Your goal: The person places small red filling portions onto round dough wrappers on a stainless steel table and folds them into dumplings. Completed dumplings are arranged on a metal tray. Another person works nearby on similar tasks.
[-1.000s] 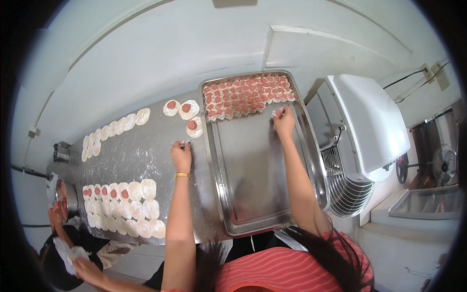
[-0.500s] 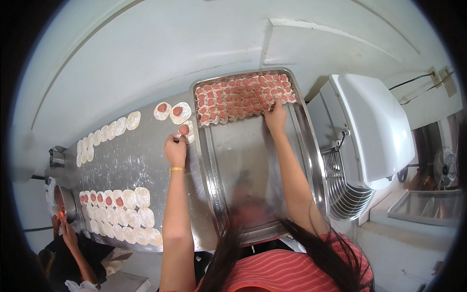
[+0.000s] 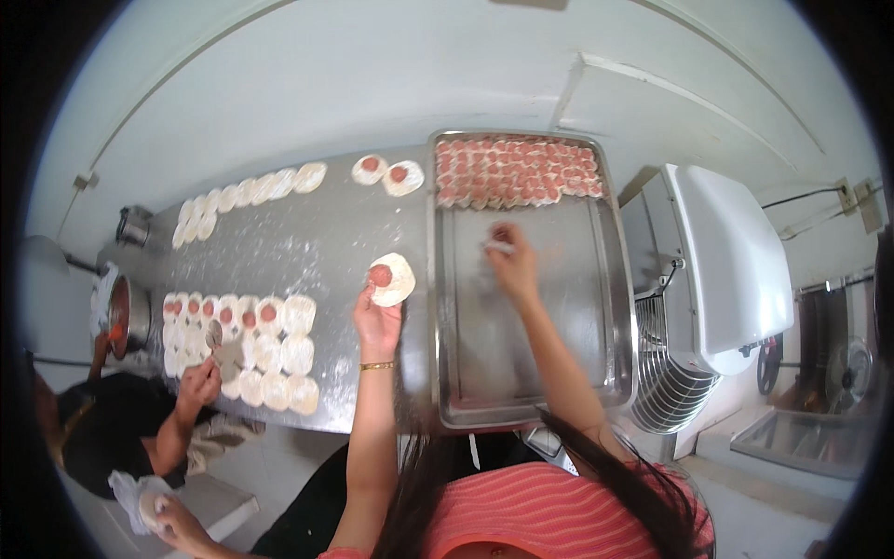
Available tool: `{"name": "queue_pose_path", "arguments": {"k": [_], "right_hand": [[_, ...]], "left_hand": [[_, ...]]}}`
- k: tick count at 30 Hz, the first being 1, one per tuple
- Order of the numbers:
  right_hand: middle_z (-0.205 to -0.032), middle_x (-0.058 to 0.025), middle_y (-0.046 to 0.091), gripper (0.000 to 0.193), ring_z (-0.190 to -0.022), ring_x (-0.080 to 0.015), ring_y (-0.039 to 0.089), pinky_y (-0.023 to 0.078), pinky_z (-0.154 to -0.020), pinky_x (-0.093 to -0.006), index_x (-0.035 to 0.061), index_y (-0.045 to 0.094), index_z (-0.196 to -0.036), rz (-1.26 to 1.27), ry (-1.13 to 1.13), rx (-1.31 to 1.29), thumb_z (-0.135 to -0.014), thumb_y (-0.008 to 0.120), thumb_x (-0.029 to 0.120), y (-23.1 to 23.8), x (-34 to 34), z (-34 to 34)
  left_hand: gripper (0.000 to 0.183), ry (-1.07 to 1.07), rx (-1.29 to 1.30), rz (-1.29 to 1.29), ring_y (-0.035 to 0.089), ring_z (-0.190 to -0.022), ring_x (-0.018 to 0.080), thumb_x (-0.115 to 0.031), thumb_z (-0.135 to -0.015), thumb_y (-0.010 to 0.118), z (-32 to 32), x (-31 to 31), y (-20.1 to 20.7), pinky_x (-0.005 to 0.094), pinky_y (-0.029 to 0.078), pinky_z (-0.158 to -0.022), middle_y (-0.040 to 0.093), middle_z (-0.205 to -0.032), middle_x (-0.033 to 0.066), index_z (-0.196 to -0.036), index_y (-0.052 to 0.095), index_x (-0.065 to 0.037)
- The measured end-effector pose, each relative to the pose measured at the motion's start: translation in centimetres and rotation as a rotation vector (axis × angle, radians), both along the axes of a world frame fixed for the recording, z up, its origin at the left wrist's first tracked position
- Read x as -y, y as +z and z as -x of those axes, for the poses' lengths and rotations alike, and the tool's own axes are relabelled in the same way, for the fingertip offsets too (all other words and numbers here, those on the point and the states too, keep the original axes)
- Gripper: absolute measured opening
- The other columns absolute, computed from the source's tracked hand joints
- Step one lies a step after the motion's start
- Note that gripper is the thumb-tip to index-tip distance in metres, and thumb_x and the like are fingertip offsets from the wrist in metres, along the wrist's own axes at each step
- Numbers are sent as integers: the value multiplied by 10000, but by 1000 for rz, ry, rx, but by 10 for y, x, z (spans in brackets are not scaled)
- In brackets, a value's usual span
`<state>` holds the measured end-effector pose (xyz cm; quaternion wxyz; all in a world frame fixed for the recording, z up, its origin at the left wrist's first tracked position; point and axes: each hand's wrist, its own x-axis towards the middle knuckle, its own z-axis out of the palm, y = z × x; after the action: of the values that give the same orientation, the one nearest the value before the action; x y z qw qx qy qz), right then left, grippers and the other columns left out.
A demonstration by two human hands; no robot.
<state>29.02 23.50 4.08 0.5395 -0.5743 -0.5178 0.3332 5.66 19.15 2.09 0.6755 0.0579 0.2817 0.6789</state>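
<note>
Dough wrapper (image 3: 400,279) with pink filling (image 3: 380,275), gripped by the left hand (image 3: 378,321) over the bench (image 3: 279,265); right hand (image 3: 515,271) blurred over the metal tray (image 3: 480,359), whether gripping I cannot tell

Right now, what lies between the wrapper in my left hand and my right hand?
In the head view, a strip of table, then the tray's left rim and bottom.

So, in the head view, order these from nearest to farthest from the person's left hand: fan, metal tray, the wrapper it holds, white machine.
1. Held wrapper: in the left hand
2. Metal tray: just to its right
3. White machine: right, beyond the tray
4. Fan: far right
</note>
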Motion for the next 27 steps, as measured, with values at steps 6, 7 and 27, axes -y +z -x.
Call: {"name": "queue_pose_path", "arguments": {"k": [6,7,27], "right_hand": [[-926,-45,601,231,-817,-120,582,506,-721,-264,-10,570,-1038,618,482,-936,-880,610,152,9,95,123],[-913,-43,601,216,-803,-120,584,506,-711,-261,-7,570,-1021,604,451,-915,-878,610,151,-1,103,133],[-940,-104,653,294,-837,-165,602,469,-728,-274,-42,631,-1022,463,509,-27,-729,605,-45,-43,176,168]], "left_hand": [[395,216,-16,-117,482,-1180,259,-113,-866,440,8,74,27,400,398,-1015,493,-1253,153,-1244,413,-3],[392,236,-42,-133,477,-1184,254,-108,-864,435,12,86,29,397,396,-1015,487,-1255,149,-1241,412,-5],[278,14,-782,218,520,-639,39,29,-865,563,65,188,-20,178,448,-558,609,-840,25,-1141,580,-2]]}}
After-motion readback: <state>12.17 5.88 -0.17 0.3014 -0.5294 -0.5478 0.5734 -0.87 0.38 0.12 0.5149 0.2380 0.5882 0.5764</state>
